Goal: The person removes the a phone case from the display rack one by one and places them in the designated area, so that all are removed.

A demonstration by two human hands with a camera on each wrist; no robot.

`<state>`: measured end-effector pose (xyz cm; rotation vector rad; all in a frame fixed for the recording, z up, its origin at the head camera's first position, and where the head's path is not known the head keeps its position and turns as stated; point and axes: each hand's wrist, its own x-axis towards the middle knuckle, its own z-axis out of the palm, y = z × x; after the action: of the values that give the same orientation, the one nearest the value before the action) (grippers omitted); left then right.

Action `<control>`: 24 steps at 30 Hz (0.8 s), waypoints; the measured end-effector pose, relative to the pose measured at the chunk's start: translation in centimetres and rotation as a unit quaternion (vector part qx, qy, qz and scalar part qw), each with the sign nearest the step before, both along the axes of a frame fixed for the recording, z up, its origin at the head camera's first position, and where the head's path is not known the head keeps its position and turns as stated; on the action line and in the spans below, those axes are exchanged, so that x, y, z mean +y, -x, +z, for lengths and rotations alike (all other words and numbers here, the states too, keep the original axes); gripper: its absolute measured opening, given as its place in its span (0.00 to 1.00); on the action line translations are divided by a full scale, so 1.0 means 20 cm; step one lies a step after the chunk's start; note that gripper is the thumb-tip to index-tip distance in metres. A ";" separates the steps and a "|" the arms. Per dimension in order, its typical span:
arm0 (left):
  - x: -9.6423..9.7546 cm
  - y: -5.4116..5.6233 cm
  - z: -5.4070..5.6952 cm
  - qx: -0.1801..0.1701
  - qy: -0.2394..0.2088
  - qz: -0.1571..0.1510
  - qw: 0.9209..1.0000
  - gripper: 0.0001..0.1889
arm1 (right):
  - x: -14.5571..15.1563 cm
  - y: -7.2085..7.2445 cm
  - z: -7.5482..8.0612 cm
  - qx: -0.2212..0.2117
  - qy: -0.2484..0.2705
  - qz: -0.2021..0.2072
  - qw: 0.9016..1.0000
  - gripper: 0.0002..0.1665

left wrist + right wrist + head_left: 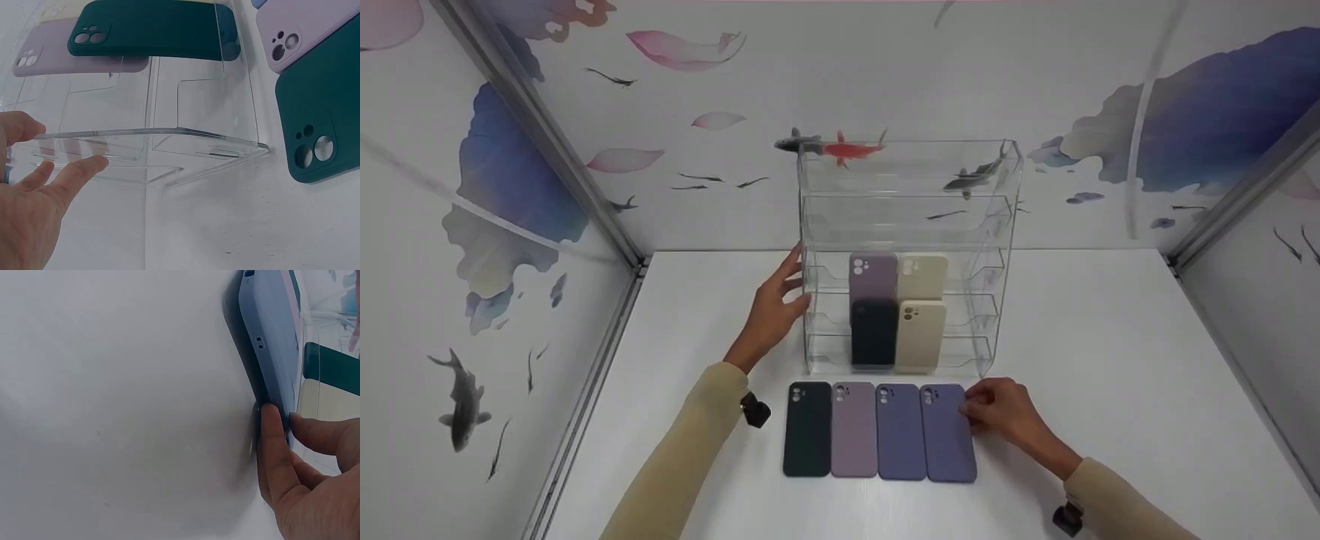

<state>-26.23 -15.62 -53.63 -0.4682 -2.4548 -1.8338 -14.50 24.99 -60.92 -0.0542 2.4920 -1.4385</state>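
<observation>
My right hand [1001,409] pinches the upper right edge of the rightmost purple-blue phone case [949,435]; the right wrist view shows thumb and fingers on either side of this case [273,343]. That edge is lifted off the table. Spread fingers of my left hand [771,311] touch the outer left side of a clear acrylic rack [904,221]. Left of the pinched case lie another purple-blue case [901,435], a lilac case [854,435] and a dark green case [808,435]. Inside the rack stand a mauve case [873,276], a dark green one [874,334] and cream ones [921,334].
The rack has several stacked tiers and stands near the back of the white table [1080,322]. Behind it rises a back wall [840,67] painted with fish and petals. Side panels with metal posts [540,135] bound the table left and right.
</observation>
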 end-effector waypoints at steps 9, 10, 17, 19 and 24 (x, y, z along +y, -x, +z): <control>0.00 0.00 0.01 0.001 0.006 0.001 1.000 0.47 | -0.08 0.00 0.00 0.005 -0.012 0.007 1.000 0.11; 0.00 0.00 0.01 0.000 0.008 0.002 1.000 0.47 | -0.09 0.00 0.00 0.005 -0.014 0.006 1.000 0.10; 0.00 0.00 0.01 0.001 0.006 0.002 1.000 0.47 | -0.13 0.00 0.02 0.001 -0.004 0.000 1.000 0.08; 0.00 0.00 0.00 0.003 0.004 -0.001 1.000 0.47 | -0.14 0.00 0.01 0.005 -0.005 0.001 1.000 0.07; 0.00 0.01 0.00 0.010 0.008 -0.001 1.000 0.47 | -0.14 -0.01 0.00 0.009 -0.003 0.002 1.000 0.06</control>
<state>-26.37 -15.65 -53.63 -0.4877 -2.4581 -1.8033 -14.38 22.09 -60.93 -0.0717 2.5087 -1.4344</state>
